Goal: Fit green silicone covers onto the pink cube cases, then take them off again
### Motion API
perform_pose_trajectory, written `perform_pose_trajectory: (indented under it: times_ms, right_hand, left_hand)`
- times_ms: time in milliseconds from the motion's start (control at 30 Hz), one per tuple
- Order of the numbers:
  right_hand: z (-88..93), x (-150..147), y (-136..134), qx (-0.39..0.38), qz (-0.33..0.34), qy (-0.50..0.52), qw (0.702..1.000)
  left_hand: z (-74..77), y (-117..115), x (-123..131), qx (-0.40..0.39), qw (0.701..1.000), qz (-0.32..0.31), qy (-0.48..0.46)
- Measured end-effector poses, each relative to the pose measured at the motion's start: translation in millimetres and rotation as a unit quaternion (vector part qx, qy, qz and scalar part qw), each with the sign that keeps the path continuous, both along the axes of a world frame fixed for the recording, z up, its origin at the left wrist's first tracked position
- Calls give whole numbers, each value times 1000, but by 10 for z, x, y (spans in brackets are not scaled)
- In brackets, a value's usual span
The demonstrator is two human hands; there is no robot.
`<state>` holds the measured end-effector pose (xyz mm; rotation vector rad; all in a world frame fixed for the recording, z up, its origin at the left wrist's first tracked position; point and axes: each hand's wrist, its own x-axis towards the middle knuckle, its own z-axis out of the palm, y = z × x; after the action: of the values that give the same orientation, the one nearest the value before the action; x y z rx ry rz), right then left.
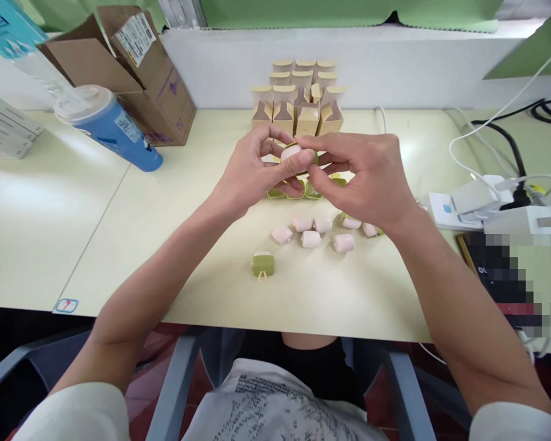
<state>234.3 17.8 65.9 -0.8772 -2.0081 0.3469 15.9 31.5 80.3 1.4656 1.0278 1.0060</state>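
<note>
Both my hands are raised over the middle of the table, gripping one small rounded case with a pinkish-white body (290, 152) and green edges. My left hand (250, 168) curls around it, thumb across its front. From the other side, the fingertips of my right hand (370, 168) pinch its edge. Just below lies a row of green cases (314, 190), partly hidden by my hands. Several pinkish-white barrel-shaped pieces (311, 239) lie loose nearer me. Two pieces with green parts (350, 222) sit beneath my right hand. A green case (262, 264) with a yellowish loop rests at front left.
Several small open cardboard boxes (307, 118) stand against the wall. At back left are a large brown carton (165, 98) and a blue cup (123, 135). Power strips (459, 208), cables and a dark, partly pixelated object (491, 263) occupy the right. The table's front edge is close to me.
</note>
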Motion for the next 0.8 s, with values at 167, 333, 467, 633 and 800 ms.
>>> perform_pose_trajectory:
  times_ms: [167,333,467,633,800]
  right_hand:
    - [28,11,-13,28,-41,-50,998]
    - [78,46,-39,30,-23,-99,994]
    - [58,36,-47,24,-45,-119,992]
    - [-89,-44,-10,117,-113,-155,974]
    - [-211,-95,35,77,-95,-133,984]
  left_hand:
    - [-36,-20,6,1,1000,-12,11]
    - [-86,-2,-6,-10,999,-31,7]
    - [-63,-10,-1,-14,999,-45,9]
    - [-68,-15,36,0,999,-39,11]
    - [-114,9,64,28,1000,-9,5]
